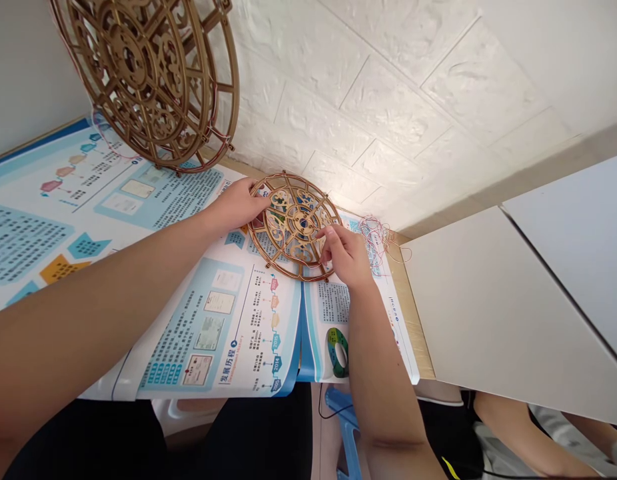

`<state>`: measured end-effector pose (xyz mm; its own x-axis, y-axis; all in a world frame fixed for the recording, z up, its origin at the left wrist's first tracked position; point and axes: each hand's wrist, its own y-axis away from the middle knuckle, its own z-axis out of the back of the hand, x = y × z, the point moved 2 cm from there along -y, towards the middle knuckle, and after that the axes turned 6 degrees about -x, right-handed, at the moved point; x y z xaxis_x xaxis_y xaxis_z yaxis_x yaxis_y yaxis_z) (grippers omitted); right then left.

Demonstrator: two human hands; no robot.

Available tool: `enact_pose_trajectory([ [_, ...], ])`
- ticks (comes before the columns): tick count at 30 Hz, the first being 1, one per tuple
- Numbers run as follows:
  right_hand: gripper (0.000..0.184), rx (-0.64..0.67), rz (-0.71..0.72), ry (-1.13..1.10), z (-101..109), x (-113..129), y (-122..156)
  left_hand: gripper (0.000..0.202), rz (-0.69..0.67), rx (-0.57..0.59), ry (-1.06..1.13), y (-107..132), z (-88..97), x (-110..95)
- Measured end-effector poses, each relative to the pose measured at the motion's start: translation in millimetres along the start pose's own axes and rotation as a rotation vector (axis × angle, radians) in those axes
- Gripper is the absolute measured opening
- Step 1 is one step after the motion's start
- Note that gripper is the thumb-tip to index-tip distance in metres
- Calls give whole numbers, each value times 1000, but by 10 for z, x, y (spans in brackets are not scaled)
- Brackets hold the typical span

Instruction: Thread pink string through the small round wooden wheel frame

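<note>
Head view, live: round fretwork wooden wheel (293, 225) lies flat on the open brochure (223, 327), atop the worktop (413, 313); my left grip (237, 205) is closed on its upper-left rim; my right grip (342, 255) pinches the lattice at lower right, nearer the tangled thread (376, 239).

We are wearing dark, nearly black clothing (258, 427) across our lap, and it is showing plain and matte along the bottom of the head view. Our left forearm (88, 320) and right forearm (383, 373) are showing bare, and our left hand (236, 205) and right hand (344, 255) are showing bare too.
</note>
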<state>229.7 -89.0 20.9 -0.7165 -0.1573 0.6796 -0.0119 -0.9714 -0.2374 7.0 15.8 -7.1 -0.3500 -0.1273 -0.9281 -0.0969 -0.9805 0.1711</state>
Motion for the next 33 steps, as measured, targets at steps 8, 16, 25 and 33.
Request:
enact_pose_trajectory([
  [8, 59, 47, 25, 18, -9, 12, 4, 33, -39, -12, -23, -36, -4, 34],
  [16, 48, 71, 26, -10, -18, 29, 7, 33, -29, 9, -28, -17, 5, 12],
  [25, 20, 255, 47, 31, 135, 19, 52, 33, 7, 22, 7, -1, 0, -4],
  [33, 24, 366, 69, -17, 205, 17, 65, 36, 34, 17, 0, -23, -13, 12],
])
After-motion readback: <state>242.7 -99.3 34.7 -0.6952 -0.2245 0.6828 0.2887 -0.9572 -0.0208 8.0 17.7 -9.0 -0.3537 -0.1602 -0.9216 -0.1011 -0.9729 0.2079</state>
